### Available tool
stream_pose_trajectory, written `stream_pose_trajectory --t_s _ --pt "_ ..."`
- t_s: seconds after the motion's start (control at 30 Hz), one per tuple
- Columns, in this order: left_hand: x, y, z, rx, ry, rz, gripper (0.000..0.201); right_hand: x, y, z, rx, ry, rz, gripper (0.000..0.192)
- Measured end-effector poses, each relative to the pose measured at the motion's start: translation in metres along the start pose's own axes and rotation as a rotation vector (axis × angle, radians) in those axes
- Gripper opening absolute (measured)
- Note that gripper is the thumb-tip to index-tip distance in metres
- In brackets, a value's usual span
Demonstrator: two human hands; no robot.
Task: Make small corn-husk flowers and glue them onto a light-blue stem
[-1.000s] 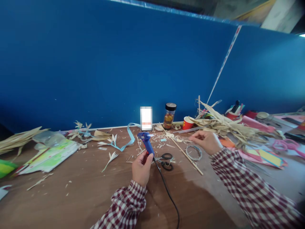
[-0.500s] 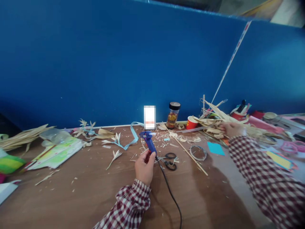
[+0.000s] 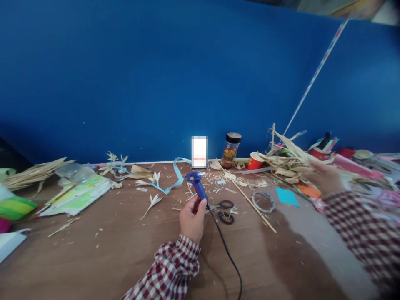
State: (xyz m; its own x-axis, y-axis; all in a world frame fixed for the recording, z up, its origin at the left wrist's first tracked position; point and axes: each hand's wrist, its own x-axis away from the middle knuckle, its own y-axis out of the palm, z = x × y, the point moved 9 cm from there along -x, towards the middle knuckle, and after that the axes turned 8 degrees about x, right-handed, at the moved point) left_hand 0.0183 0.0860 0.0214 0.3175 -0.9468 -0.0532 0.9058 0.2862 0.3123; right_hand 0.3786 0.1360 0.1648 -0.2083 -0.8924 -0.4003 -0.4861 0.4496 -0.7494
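Brown wood-look table point(image 3: 125, 266), strewn with pale scraps. Loosely tangled heap of straw-coloured dry husks point(image 3: 289, 160), far right: probably liable to slide or scatter if one strip tugged hard, others catching along. Bare right hand point(image 3: 326, 179), blurred, at heap's near right edge; grip impossible to make out. Bare left hand point(image 3: 191, 221), well apart, near centre, clamped on a handle. Blue plastic glue gun point(image 3: 200, 191), rising far-ward from left fingertips, well left of right hand.

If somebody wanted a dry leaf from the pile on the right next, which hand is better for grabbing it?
Probably the right hand: it's right by the dry leaves. The left hand is farther away, holding the glue gun.
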Motion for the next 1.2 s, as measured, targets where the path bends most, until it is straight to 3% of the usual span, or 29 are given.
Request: stream_pose_trajectory --t_s 0.1,0.17,0.23,0.33,0.4,0.53,0.67,0.77,0.83,0.93,1.07,1.2 --pt "0.002 0.001 0.002 -0.034 0.017 -0.02 0.033 0.014 0.046 -0.03 -0.062 -0.03 -0.234 0.04" --pt "0.003 0.002 0.003 -0.042 0.02 -0.029 0.033 0.02 0.07 -0.071 -0.166 -0.146 -0.321 0.051" --pt "0.004 0.003 0.004 -0.049 0.023 -0.039 0.033 0.033 0.094 -0.115 -0.323 -0.301 -0.528 0.065" --pt "0.006 0.006 0.008 -0.072 0.042 -0.054 0.033 0.043 0.111 -0.144 -0.477 -0.306 -0.69 0.042" --pt "0.006 0.006 0.009 -0.093 0.055 -0.055 0.033 0.038 0.114 -0.14 -0.476 -0.229 -0.621 0.025" --pt "0.006 0.007 0.01 -0.091 0.061 -0.058 0.032 0.027 0.121 -0.117 -0.516 -0.067 -0.491 0.025" --pt "0.006 0.006 0.009 -0.071 0.055 -0.049 0.033 0.029 0.133 -0.099 -0.605 0.091 -0.522 0.028" --pt "0.007 0.005 0.011 -0.082 0.072 -0.041 0.033 0.041 0.138 -0.098 -0.687 0.13 -0.564 0.029" --pt "0.007 0.006 0.012 -0.077 0.073 -0.049 0.033 0.051 0.14 -0.102 -0.689 0.081 -0.605 0.031" --pt "0.008 0.008 0.012 -0.063 0.063 -0.059 0.033 0.059 0.138 -0.111 -0.484 -0.1 -0.616 0.033" --pt "0.008 0.008 0.011 -0.077 0.057 -0.053 0.033 0.05 0.113 -0.115 -0.268 -0.219 -0.442 0.024" --pt "0.008 0.008 0.011 -0.061 0.045 -0.046 0.032 0.046 0.09 -0.127 -0.24 -0.306 -0.357 0.043"
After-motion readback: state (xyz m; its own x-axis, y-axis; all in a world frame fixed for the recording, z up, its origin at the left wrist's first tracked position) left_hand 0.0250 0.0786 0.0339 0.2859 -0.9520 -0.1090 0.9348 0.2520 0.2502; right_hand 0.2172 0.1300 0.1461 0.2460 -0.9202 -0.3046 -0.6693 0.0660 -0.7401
